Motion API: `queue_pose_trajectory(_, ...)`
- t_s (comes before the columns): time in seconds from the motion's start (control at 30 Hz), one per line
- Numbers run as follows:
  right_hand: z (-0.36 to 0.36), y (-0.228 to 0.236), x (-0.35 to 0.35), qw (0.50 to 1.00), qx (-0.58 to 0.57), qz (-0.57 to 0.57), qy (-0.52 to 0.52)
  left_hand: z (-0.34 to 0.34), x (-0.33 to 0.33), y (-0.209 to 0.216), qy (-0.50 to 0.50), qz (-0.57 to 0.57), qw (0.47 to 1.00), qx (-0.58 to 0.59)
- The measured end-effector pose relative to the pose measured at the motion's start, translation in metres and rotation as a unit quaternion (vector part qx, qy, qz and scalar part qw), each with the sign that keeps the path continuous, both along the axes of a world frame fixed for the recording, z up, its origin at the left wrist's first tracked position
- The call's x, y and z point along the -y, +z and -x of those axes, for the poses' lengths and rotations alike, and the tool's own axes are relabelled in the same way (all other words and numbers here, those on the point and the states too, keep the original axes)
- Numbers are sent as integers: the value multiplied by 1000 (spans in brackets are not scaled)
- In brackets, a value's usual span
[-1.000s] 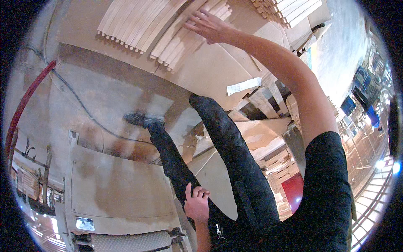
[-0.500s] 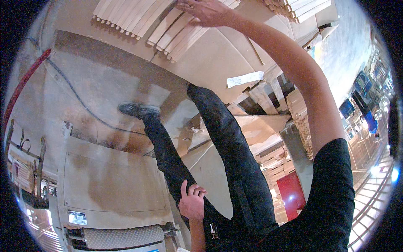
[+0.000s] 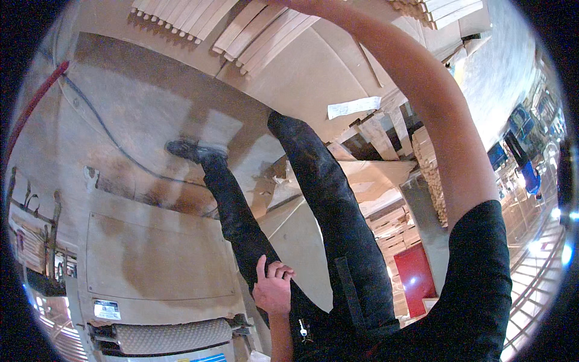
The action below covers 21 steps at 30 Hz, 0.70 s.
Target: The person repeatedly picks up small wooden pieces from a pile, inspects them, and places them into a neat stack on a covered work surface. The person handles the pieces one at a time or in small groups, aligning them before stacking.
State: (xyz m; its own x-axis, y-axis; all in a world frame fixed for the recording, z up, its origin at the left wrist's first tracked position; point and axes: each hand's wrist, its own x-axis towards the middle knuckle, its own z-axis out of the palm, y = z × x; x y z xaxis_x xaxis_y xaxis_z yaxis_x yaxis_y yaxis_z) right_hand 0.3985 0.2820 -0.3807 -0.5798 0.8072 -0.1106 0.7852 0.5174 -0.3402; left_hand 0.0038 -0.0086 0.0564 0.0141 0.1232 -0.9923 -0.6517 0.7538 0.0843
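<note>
My right arm (image 3: pixel 431 99) reaches up across the view to the upper edge. Only the wrist and part of my right hand (image 3: pixel 301 3) show there; its fingers are out of sight. Just below lie pale wooden strips (image 3: pixel 274 37) side by side on a brown cardboard sheet (image 3: pixel 301 78). A second row of wooden strips (image 3: pixel 187 17) lies to their left, a gap between the two groups. Against my dark trousers, my left hand (image 3: pixel 272 291) is held low with nothing in it, one finger stretched out and the others loosely bent.
More strips (image 3: pixel 443 11) are stacked at the upper right. A paper slip (image 3: pixel 354 108) lies on the cardboard. A red hose (image 3: pixel 37 108) and a dark cable (image 3: pixel 114 140) run at left, above a machine with a textured roller (image 3: pixel 175 336). A person in blue (image 3: pixel 531 176) is far right.
My right hand has moved up, mostly out of the picture. The strips and cardboard sit slightly higher in view. My left hand keeps nearly the same pose.
</note>
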Motion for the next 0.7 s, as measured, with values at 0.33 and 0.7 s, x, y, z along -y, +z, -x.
queue_pose_trajectory(0.33,-20,7,-1,983,-119,141,6,2,-11,3,1,-5,1000,-4)
queue_pose_trajectory(0.7,-41,49,1,908,50,127,-396,3,-29,-27,-152,100,976,-118)
